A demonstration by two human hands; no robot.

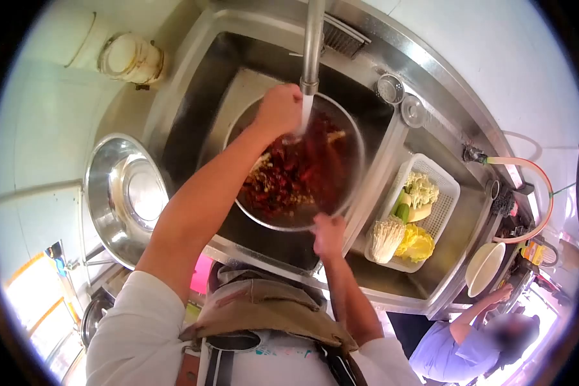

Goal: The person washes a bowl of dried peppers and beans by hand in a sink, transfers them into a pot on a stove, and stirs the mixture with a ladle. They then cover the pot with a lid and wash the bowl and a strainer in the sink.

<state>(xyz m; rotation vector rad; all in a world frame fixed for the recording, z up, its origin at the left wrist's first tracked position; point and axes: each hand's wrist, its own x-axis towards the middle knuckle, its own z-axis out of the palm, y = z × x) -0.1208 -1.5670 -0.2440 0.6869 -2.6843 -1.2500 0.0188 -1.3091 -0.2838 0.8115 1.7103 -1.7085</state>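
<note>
A round metal bowl [360, 154] sits in the left sink basin. Dark red dried chillies [286, 174] with pale seeds lie wet inside it. Water runs from the tap [311, 58] into the bowl. At its far rim, beside the stream, is my left hand [281, 110], closed, with the fingertips partly hidden. My right hand [329, 235] grips the near rim, thumb and fingers pressed together around the edge.
A white plastic basket [444, 212] in the right basin holds enoki mushrooms [387, 238] and other vegetables. A large empty metal basin [100, 199] stands at the left. A white bowl [484, 270] and a co-worker [460, 347] are at the lower right. Strainers [390, 89] sit on the back ledge.
</note>
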